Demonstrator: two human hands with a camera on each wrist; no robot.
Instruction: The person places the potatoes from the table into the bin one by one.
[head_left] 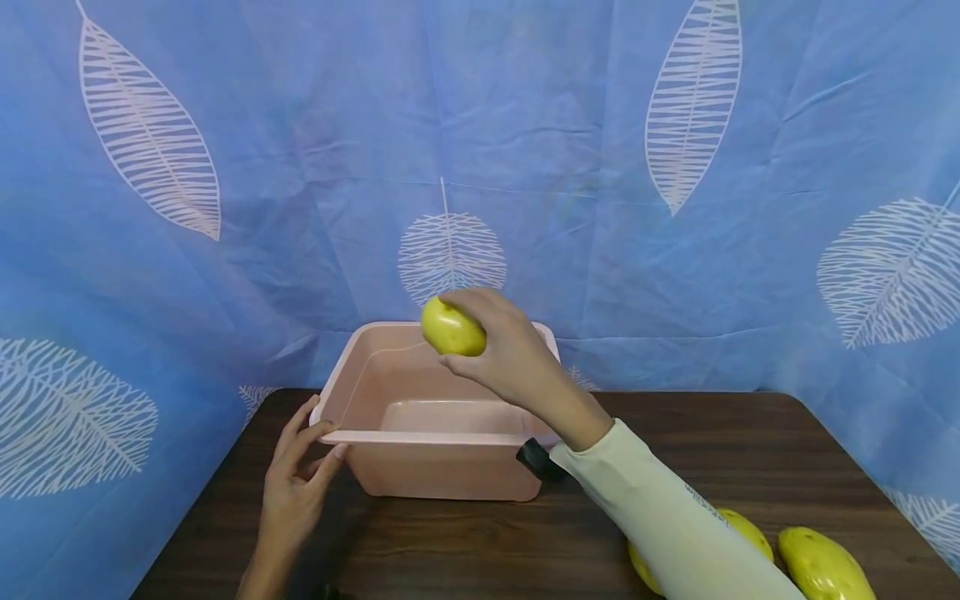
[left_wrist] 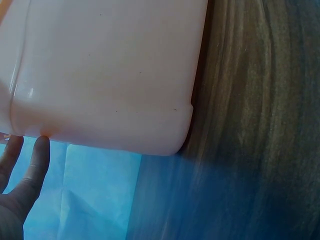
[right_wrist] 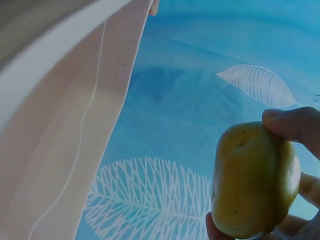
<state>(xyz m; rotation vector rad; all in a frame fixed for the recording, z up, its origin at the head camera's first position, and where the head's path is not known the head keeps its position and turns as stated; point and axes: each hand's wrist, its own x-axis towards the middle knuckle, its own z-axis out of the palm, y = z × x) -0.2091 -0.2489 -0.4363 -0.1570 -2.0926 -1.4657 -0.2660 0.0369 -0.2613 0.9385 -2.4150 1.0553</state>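
Note:
My right hand point(head_left: 510, 342) holds a yellow potato point(head_left: 453, 327) above the pink plastic tub point(head_left: 450, 471), with thumb and fingers around it. Small dark spots mark the skin of the potato point(right_wrist: 254, 180) in the right wrist view. At the tub's front left corner, my left hand point(head_left: 296, 479) grips the rim, its thumb at the front and fingers on the left side. Two fingers reach the wall of the tub point(left_wrist: 110, 75) in the left wrist view. The visible part of the tub's floor is bare.
Several more yellow potatoes point(head_left: 825, 565) lie at the table's front right, partly behind the right sleeve point(head_left: 660, 508). The dark wooden table point(head_left: 712, 442) carries the tub near its back edge. A blue cloth point(head_left: 555, 167) with white leaf prints hangs behind it.

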